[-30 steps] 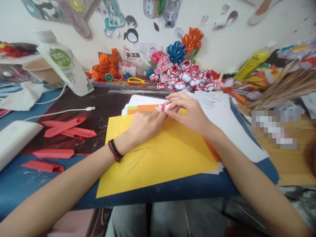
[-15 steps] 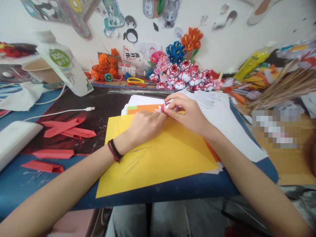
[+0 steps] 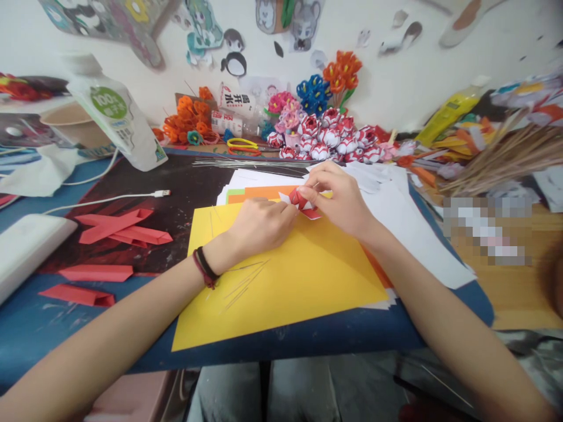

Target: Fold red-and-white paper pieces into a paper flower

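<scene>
Slightly rightward the right hand (image 3: 338, 193) has moved, showing more of the folded paper piece (image 3: 301, 200). It is red and white, with pointed ends; both this hand and the left hand (image 3: 265, 224) hold it above the yellow sheet (image 3: 303, 275).

Single head-worn view, looking forward and down over wearer's forearms (image 3: 132, 328); worktop (image 3: 26, 340) close below; left hand (image 3: 266, 223) and right hand (image 3: 338, 190) near mid-frame; wall (image 3: 396, 85) across top; wearer's legs (image 3: 303, 390) at bottom edge.
</scene>
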`<action>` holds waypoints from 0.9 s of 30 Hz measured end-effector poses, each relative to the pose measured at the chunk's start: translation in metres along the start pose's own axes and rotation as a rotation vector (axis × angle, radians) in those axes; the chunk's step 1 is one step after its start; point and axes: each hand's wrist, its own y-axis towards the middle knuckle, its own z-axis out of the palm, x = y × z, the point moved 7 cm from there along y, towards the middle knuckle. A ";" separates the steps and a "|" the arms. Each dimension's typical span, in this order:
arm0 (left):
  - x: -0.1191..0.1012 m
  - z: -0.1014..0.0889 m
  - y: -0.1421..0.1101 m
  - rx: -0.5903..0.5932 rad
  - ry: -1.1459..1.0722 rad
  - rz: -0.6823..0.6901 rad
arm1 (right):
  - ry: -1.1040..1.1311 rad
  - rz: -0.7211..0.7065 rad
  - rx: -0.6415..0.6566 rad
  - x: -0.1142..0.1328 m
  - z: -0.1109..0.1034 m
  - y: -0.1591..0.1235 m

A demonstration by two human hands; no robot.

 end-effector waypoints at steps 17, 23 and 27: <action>-0.007 -0.003 0.000 -0.017 0.086 0.049 | 0.076 0.079 0.248 -0.010 0.013 -0.002; -0.006 -0.003 0.000 -0.029 0.081 0.044 | 0.042 0.034 0.158 -0.002 0.008 0.000; -0.006 -0.001 0.000 -0.018 0.095 0.039 | 0.008 0.019 0.118 -0.002 0.006 0.000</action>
